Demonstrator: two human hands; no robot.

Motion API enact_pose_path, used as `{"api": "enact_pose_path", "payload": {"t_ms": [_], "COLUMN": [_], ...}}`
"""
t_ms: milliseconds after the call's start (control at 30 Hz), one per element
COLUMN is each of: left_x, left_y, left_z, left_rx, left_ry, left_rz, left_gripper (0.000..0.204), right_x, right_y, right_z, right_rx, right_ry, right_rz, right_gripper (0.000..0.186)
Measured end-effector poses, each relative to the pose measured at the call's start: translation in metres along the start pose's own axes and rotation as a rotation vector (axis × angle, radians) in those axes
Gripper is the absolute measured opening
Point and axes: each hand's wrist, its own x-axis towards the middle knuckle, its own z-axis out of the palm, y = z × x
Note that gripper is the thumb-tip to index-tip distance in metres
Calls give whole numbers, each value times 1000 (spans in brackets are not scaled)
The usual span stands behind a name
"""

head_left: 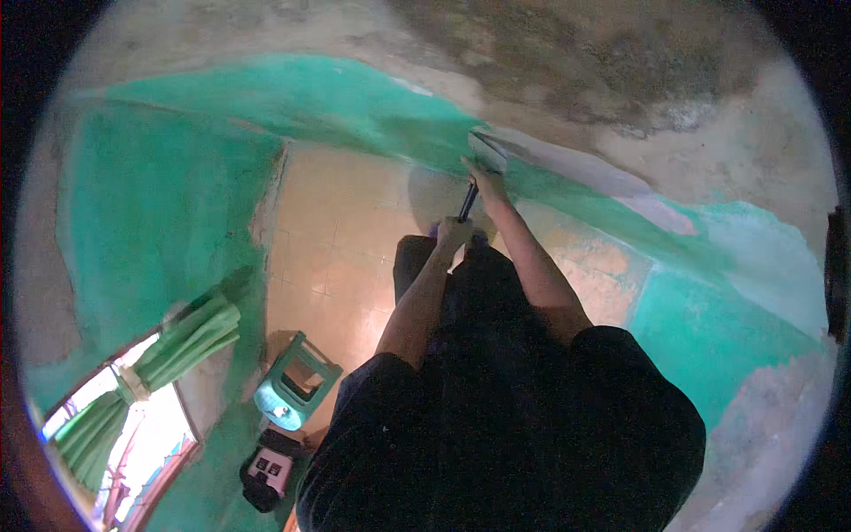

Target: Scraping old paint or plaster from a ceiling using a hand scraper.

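Hands hold one long scraper, up against the green wall [337, 106]. The right hand [486, 180] is wrapped around the top of the handle, just under the wide blade [487, 146], which touches the wall where green paint meets bare grey plaster. The left hand [454, 232] is closed tight around the dark handle [467, 202] lower down, so the two hands sit apart on the same tool. Far below are the tan floor tiles [337, 257], a small green stool [297, 383] and a window with a green curtain [191, 341]. I think the blade could slip off the wall if pushed too hard, and bits of paint could fall on the person.
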Motion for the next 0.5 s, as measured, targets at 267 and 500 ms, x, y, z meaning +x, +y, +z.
{"api": "enact_pose_path", "payload": {"t_ms": [267, 500], "left_x": [12, 83], "left_y": [13, -13], "left_z": [-4, -24], "left_rx": [171, 366], "left_ry": [295, 246], "left_rz": [439, 556], "left_gripper": [28, 24], "right_x": [41, 71], "right_y": [36, 31], "right_z": [-8, 13], "right_rx": [333, 424], "right_ry": [-41, -158], "right_rz": [27, -33], "right_gripper": [20, 19]}}
